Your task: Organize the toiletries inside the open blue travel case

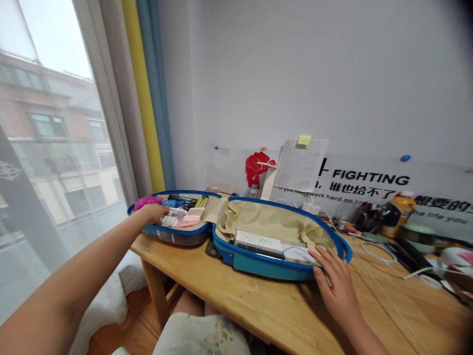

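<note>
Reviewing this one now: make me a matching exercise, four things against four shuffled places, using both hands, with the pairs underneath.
1. Left hand
2. Right hand
3. Printed white box
4. Orange bottle

A. Lying inside the right half of the suitcase
B. Standing near the wall, outside the suitcase
C. Among small items in the suitcase's left half
D. At the right half's near rim

Pairs: 1-C, 2-D, 3-A, 4-B

Carrying, on a wooden table (273, 301), an open blue suitcase (273, 268) beneath left fingers (163, 209) and right fingers (328, 260); holding a white cable (414, 272) and orange bottle (400, 213) right of the latter.
</note>
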The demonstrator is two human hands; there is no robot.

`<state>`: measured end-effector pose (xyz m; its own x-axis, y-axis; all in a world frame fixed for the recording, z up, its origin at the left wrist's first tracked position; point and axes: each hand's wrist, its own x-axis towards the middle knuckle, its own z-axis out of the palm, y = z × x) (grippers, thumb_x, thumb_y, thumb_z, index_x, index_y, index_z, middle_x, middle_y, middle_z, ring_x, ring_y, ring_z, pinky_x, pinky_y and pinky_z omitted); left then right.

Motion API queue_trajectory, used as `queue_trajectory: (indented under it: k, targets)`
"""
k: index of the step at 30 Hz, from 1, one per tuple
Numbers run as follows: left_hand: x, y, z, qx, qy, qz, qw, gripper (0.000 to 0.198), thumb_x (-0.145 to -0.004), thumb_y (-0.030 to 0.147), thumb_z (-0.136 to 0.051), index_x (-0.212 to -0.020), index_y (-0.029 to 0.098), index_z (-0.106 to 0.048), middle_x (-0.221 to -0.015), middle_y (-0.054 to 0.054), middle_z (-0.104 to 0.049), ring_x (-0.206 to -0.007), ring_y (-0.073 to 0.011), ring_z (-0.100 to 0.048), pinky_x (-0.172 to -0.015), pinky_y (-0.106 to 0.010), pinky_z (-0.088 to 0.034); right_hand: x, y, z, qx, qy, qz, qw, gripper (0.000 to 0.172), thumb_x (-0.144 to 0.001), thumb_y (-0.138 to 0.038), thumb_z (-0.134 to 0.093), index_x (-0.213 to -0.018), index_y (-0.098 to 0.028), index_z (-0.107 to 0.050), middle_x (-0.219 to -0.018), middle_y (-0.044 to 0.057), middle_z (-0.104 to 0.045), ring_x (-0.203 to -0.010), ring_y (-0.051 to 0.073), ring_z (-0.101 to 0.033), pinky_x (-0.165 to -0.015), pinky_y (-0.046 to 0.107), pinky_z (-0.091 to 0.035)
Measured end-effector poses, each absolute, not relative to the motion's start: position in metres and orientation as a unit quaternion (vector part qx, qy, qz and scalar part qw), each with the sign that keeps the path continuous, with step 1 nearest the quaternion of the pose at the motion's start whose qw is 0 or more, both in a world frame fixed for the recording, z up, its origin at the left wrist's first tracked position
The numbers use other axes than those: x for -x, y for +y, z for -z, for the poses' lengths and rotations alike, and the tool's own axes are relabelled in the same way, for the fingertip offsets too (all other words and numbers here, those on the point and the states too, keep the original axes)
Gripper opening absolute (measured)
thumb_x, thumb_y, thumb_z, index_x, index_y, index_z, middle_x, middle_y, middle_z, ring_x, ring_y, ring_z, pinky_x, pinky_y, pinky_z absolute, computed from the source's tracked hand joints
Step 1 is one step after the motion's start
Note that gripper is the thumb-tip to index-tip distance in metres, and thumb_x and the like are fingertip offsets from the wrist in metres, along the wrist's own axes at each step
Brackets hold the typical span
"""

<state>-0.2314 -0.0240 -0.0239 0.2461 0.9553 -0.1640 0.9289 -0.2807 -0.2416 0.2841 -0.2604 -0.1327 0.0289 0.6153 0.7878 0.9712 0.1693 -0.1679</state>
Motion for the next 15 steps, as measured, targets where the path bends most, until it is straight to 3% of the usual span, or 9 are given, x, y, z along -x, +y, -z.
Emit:
queue_trajectory:
  k: [11, 15]
  targets:
    - [0.246, -0.023, 0.011, 0.816, -0.559, -0.129, 0.069, 0.047, -0.065, 0.035, -0.067, -0.11, 0.023, -0.062, -0.112, -0.009, -0.065, -0.102, -0.0274, -0.06, -0.084, -0.032, -0.045, -0.283, -0.261, 0.132, 0.601, -0.66, 0.239, 0.384, 0.038, -0.091, -0.042, -0.038, -0.117, -0.026, -0.06, -0.128, 0.007, -0.059, -0.125, 0.029, -0.047, -0.1, 0.055, -0.036]
    - [0.222, -0.032, -0.013, 0.837, -0.537, -0.063, 0.085, 0.05, -0.076, 0.044, -0.055, -0.12, 0.021, -0.054, -0.116, -0.01, -0.06, -0.102, -0.0254, -0.059, -0.085, -0.031, -0.045, -0.282, -0.26, 0.131, 0.592, -0.659, 0.253, 0.39, 0.037, -0.091, -0.04, -0.038, -0.116, -0.025, -0.06, -0.127, 0.007, -0.06, -0.124, 0.029, -0.048, -0.098, 0.055, -0.038]
